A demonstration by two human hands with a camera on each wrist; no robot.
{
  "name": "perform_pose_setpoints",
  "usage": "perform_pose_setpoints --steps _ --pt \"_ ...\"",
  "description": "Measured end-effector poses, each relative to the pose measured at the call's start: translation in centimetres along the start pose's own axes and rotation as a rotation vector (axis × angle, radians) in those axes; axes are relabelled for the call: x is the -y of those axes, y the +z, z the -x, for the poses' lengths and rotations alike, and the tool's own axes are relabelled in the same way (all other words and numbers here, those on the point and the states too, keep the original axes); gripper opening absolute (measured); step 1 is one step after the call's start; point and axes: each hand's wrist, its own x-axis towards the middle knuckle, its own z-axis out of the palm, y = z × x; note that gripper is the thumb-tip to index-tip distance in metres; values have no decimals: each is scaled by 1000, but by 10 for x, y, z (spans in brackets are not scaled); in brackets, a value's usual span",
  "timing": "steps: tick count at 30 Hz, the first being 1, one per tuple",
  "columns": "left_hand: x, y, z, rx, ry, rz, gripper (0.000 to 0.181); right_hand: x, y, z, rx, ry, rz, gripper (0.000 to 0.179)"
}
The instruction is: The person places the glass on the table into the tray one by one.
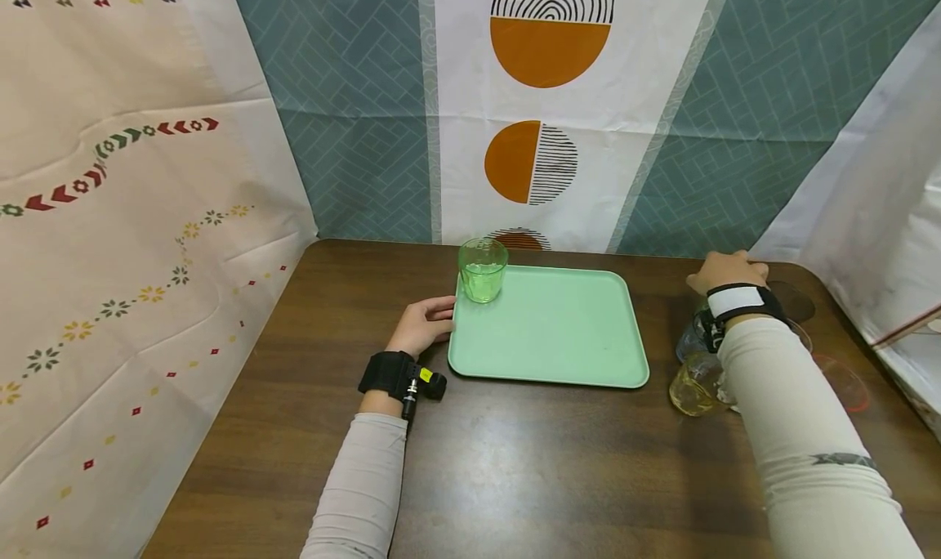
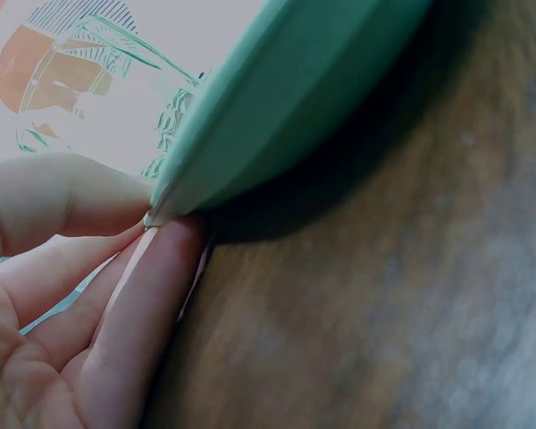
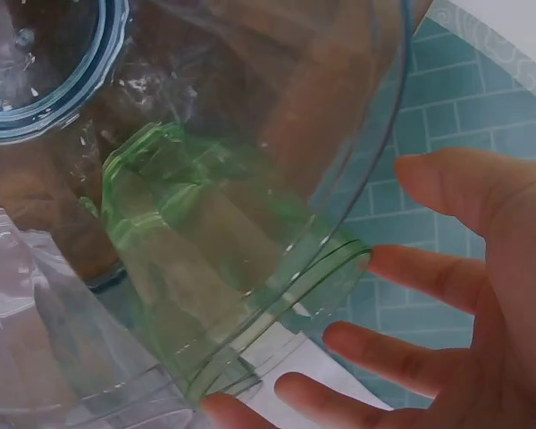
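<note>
A mint-green tray (image 1: pixel 551 330) lies on the brown table, and a green tumbler (image 1: pixel 483 277) stands at its back left corner. My left hand (image 1: pixel 422 326) is at the tray's left edge; the left wrist view shows thumb and fingers (image 2: pixel 161 268) pinching the rim. At the table's far right, my right hand (image 1: pixel 728 273) reaches behind several glasses. In the right wrist view its fingers (image 3: pixel 384 357) are spread beside a second green glass (image 3: pixel 205 223), fingertips at or near the rim; contact is hard to tell. The head view mostly hides that glass.
Nearer the front right stand a yellowish glass (image 1: pixel 693 389) and a bluish glass (image 1: pixel 689 342), partly behind my right forearm. A red-rimmed clear round item (image 1: pixel 845 383) lies at right. A large clear rim (image 3: pixel 404 98) crosses the right wrist view. Patterned cloth hangs behind the table.
</note>
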Motion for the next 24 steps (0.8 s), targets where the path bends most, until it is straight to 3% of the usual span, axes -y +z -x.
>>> perform_pose_setpoints --steps 6,13,24 --pt "0 0 0 4 3 -1 50 -9 0 -3 39 4 21 59" --pt "2 0 -2 -1 4 2 50 -9 -7 7 58 16 42 60" --pt "3 1 -2 -4 14 2 49 -9 -5 16 -35 -50 15 44"
